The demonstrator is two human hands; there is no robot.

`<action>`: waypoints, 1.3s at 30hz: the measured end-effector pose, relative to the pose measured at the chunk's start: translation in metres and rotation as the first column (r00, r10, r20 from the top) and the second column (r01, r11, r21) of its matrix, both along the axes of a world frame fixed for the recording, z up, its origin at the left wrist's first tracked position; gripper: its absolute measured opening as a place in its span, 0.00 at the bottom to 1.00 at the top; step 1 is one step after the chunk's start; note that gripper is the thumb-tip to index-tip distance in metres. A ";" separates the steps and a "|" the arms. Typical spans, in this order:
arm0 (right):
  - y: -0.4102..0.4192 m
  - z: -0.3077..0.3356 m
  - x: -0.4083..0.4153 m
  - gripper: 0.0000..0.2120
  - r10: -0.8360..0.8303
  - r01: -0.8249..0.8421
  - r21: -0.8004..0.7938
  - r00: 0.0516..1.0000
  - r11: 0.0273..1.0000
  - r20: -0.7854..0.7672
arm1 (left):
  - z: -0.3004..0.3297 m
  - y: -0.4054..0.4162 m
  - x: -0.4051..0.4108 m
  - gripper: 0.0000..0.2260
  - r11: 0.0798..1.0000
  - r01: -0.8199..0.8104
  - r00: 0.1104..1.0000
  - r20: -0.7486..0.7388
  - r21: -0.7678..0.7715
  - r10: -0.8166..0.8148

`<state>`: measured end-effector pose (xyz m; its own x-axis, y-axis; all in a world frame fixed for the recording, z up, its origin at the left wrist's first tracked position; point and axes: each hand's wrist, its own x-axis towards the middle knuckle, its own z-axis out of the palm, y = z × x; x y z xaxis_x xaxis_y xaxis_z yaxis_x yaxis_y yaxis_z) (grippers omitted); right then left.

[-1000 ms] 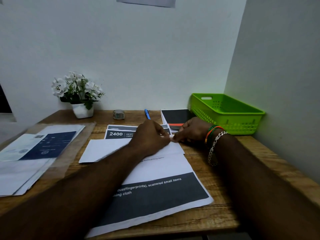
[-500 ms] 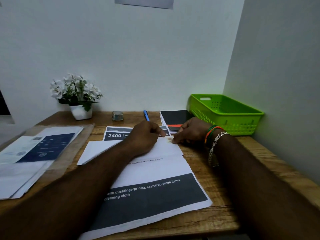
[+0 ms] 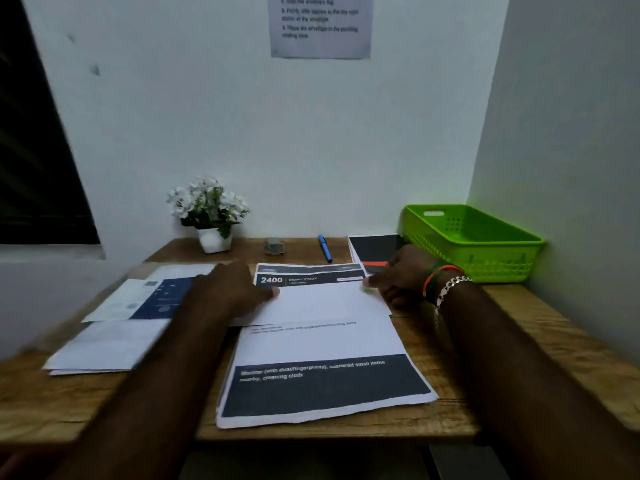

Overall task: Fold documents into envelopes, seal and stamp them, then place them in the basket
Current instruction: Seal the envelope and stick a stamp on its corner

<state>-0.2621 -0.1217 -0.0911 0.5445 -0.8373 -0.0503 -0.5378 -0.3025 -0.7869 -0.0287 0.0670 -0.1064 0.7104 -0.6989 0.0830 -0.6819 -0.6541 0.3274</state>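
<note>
Head view: mid-frame, a white envelope (image 3: 322, 303) lies on printed documents (image 3: 322, 386); the left hand (image 3: 225, 292) and right hand (image 3: 401, 275) press its ends, fingers relaxed. Right of frame, a green basket (image 3: 485, 251); behind, pen (image 3: 325, 248), flower pot (image 3: 213, 239), notebook (image 3: 375, 249); left, blurred papers (image 3: 117, 327) on the surface (image 3: 519, 327).

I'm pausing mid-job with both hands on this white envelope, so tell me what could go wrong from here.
1. The envelope lies across two printed sheets, the one marked 2400 and the large document; sliding it may drag them askew.
2. The large document's near edge sits by the desk front and could slip off.
3. The left hand is blurred, and a fast sweep could crease the envelope.
</note>
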 end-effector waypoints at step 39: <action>0.033 0.044 -0.209 0.03 -0.478 0.577 0.199 0.384 0.792 0.790 | 0.095 -0.139 -0.164 0.04 0.662 -0.329 0.332 -0.739 -0.673 -0.587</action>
